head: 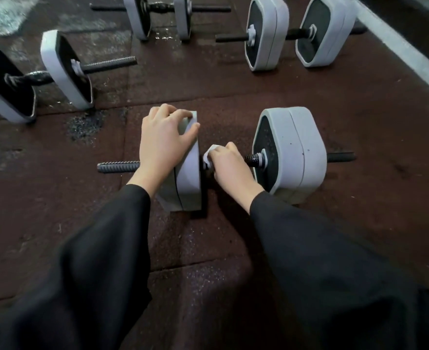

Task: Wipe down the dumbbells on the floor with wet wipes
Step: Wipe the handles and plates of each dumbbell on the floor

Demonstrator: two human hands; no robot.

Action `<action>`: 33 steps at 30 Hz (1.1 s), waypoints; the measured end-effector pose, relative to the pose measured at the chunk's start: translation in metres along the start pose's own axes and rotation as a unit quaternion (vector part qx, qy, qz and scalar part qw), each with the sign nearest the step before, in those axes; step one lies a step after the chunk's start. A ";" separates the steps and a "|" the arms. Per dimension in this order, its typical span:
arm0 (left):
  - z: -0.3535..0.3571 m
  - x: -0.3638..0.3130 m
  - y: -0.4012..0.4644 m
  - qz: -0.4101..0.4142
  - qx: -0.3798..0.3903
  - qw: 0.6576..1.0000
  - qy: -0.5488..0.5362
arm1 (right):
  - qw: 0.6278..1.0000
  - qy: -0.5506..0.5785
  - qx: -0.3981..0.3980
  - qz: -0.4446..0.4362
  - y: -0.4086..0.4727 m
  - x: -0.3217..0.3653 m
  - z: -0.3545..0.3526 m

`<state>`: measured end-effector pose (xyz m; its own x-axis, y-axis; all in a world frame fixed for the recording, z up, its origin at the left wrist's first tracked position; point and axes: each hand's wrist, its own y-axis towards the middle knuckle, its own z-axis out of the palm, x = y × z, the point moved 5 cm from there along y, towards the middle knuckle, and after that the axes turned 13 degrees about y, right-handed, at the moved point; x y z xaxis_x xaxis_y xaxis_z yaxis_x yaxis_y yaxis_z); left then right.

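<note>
Dumbbells (pixel 289 155) on speckled floor (pixel 233 87) (rubber tiles)

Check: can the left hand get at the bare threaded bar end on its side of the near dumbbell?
Probably yes. The left hand rests on the left weight, and the threaded bar end sticks out uncovered just below its wrist, with open floor around it.

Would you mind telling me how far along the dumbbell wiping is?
In hand: the right hand rubs a wet wipe along the near dumbbell's bar while the left hand steadies its left weight. Three other dumbbells lie beyond; whether they're done is unclear.
</note>
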<state>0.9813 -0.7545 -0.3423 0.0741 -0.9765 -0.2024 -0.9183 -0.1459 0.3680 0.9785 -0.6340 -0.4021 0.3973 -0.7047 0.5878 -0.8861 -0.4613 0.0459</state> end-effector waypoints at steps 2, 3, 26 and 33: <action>0.000 0.000 0.000 0.000 -0.003 1.000 -0.004 | 1.000 -0.026 0.012 -0.014 -0.005 0.002 0.001; 0.000 0.000 0.000 -0.002 -0.002 1.000 -0.005 | 0.999 -0.021 0.019 -0.019 -0.007 0.002 0.003; 0.000 0.004 -0.001 -0.011 -0.009 0.999 -0.032 | 0.999 0.001 -0.018 0.031 0.008 -0.003 0.000; -0.001 0.004 -0.001 -0.011 -0.005 0.999 -0.034 | 0.990 -0.090 -0.074 0.077 -0.001 -0.024 -0.017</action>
<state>0.9832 -0.7581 -0.3430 0.0675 -0.9602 -0.2711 -0.9125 -0.1693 0.3724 0.9657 -0.6080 -0.4023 0.2796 -0.8510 0.4446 -0.9593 -0.2671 0.0920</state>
